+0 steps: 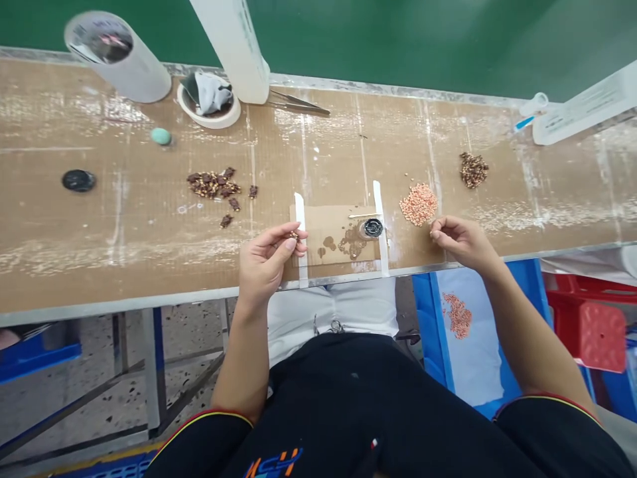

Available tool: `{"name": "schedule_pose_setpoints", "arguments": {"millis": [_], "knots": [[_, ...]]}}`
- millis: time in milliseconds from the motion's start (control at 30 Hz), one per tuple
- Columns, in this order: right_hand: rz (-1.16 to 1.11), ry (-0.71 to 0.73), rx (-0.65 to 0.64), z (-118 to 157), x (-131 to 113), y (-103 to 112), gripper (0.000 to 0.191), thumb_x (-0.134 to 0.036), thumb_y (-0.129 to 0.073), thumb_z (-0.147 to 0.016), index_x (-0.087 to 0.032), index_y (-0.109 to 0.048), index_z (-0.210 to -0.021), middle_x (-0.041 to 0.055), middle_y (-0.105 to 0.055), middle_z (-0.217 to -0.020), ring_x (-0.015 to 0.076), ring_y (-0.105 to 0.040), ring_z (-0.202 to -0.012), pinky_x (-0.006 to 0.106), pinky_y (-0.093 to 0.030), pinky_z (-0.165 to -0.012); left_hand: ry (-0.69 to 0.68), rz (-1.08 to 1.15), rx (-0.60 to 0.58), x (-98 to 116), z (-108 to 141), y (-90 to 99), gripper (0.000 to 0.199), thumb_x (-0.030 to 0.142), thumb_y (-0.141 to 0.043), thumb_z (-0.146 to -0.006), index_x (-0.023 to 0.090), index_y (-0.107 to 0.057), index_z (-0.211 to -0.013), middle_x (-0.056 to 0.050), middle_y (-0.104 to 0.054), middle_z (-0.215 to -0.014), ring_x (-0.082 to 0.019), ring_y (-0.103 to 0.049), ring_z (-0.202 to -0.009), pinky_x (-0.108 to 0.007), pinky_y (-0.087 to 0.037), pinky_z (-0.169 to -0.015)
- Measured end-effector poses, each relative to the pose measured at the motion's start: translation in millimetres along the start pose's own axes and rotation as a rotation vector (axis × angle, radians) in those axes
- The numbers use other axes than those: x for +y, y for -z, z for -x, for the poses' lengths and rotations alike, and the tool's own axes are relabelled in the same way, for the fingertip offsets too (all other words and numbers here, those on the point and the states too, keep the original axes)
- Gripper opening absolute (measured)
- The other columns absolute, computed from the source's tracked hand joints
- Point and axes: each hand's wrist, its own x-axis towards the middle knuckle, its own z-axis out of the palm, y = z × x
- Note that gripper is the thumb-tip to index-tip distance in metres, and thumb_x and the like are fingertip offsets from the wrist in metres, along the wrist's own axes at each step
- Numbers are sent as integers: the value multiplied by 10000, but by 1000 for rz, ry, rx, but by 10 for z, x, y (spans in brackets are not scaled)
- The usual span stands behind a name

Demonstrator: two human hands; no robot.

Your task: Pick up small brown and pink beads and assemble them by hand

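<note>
"Work looks midway to me. What would you count as done?"

"Perhaps the dark clusters (213,184), gathered beyond the left hand (266,262) and off to its left, with a few lying apart from the main heap. I can't tell whether they're finished."

"And what's left?"

"Plenty of loose material, I'd judge. Orange bits (419,204) lie heaped just beyond the right hand's fingertips, and a speckled pile (474,170) sits farther out past that hand. More orange bits lie on the white sheet (470,358) in the blue tray, below the right hand."

"How is each grip?"

"The left has its thumb and fingers closed on a small speckled piece (294,235), held up over the near end of the left tape strip (300,212). The right hand (460,240) is curled, thumb and forefinger brought together; whether a bit is pinched there, I can't tell."

"What's between them?"

"A cardboard pad (328,219) with damp-looking brown marks. A black-topped pot (373,228) stands on its side nearer the right hand, and a thin stick (363,215) lies just beyond the pot. Neither hand touches those."
</note>
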Motion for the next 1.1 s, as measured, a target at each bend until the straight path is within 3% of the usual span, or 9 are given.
{"name": "schedule_pose_setpoints", "arguments": {"millis": [267,467,633,1100], "knots": [[-11,-47,-77,-58,-186,-164,314,-510,-689,-761,-221,-575,-711,-11,-520,-618,120,-421,-565,258,-326,-535,-26,6,-20,-12,8,-1,373,447,-957,-755,204,-858,-1020,-77,-822,-885,-112,-732,-651,-206,-629,-625],[425,35,-92,-115,-363,-385,105,-290,-611,-763,-231,-574,-684,3,-589,-602,158,-523,-559,281,-366,-572,-28,-2,-32,-19,22,12,361,437,-947,-773,211,-858,-1040,-76,-824,-904,-109,-731,-661,-209,-631,-643],[686,158,-65,-127,-372,-548,106,-223,-587,-802,-238,-527,-716,47,-663,-703,200,-610,-643,299,-382,-616,-42,4,-42,-28,21,12,315,407,-927,-806,213,-858,-1044,-76,-822,-913,-108,-734,-673,-209,-632,-649],[759,320,-121,-36,-285,-566,107,-193,-532,-888,-241,-506,-797,61,-632,-764,210,-616,-664,309,-425,-631,-37,14,-58,-41,26,19,310,413,-922,-817,228,-862,-1059,-77,-824,-926,-112,-739,-676,-214,-641,-653]]}}
